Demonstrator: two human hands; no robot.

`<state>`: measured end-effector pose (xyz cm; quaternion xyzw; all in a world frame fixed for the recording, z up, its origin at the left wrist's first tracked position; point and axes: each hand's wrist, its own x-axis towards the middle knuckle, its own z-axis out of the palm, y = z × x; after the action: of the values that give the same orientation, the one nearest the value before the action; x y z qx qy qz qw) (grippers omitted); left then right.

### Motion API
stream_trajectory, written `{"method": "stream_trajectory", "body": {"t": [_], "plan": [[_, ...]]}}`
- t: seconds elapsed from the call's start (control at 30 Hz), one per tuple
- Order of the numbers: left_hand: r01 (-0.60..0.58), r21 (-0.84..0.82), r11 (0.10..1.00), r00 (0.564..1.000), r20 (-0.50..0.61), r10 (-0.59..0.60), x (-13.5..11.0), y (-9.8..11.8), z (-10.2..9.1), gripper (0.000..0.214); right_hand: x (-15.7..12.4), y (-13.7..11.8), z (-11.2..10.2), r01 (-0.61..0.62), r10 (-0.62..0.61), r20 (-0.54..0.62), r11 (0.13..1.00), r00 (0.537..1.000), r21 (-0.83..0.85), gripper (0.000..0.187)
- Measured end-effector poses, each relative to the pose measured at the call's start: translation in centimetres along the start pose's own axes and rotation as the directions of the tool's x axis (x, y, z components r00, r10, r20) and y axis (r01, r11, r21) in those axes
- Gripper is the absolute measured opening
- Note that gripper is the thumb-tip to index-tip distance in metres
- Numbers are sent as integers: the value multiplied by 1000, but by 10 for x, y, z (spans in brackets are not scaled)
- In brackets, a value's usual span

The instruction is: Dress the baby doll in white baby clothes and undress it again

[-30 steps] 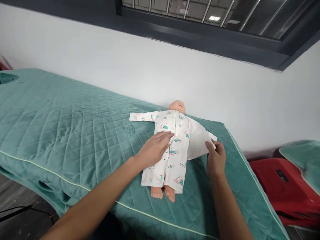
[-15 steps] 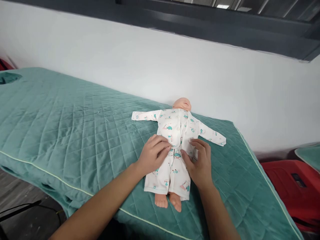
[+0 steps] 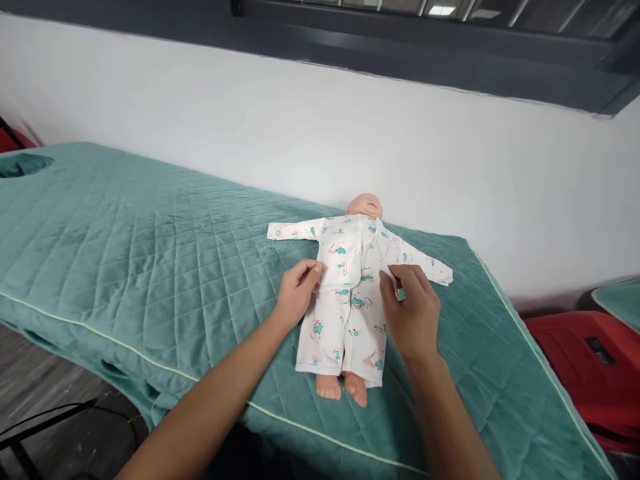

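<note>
A baby doll (image 3: 329,387) lies on its back, dressed in a white printed baby shirt (image 3: 338,250) and matching trousers (image 3: 327,333). Its sleeves spread out to both sides and its bare feet stick out below. At the shirt's left side, near the hem, my left hand (image 3: 299,288) pinches the cloth between thumb and fingers. My right hand (image 3: 411,303) is closed on the edge of the shirt's right front panel and holds it lifted to the side. Under that raised panel, the top of the trousers shows.
A green quilted cover (image 3: 200,267) with pale piping spreads over the bed beneath the doll. Behind it rises a white wall (image 3: 280,127) below a dark window frame (image 3: 350,50). A red plastic chair (image 3: 580,360) stands at the right, beyond the bed's edge.
My left hand has moved up and left to the shirt's side. My right hand has moved up and right, drawing the right panel away from the middle.
</note>
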<state>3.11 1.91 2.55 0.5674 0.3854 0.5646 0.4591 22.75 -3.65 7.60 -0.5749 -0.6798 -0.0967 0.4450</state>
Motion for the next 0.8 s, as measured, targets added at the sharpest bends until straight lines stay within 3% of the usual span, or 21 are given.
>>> {"method": "stream_trajectory", "body": {"t": [0.2,0.47,0.57,0.63,0.7,0.8], "plan": [[58,-47,997,998,-28,-60,5,-4,-1,31,-23,-4,3,83,-71,275,996,959,-32,12],[144,-140,980,987,-55,-153,14,-8,0,34,-35,-8,-8,-30,0,278,994,961,104,11],[155,-129,979,985,-53,-163,11,-8,-1,33,-25,-6,-17,-189,148,204,962,968,199,13],[132,-87,987,986,-92,-140,10,-7,-1,29,-12,1,-21,-329,311,110,913,944,241,13],[68,-2,998,988,-138,-67,16,-6,1,23,9,11,-17,-436,438,46,867,898,242,14],[-99,162,982,982,-141,122,48,-2,14,14,54,30,5,-512,507,71,845,859,156,21]]}}
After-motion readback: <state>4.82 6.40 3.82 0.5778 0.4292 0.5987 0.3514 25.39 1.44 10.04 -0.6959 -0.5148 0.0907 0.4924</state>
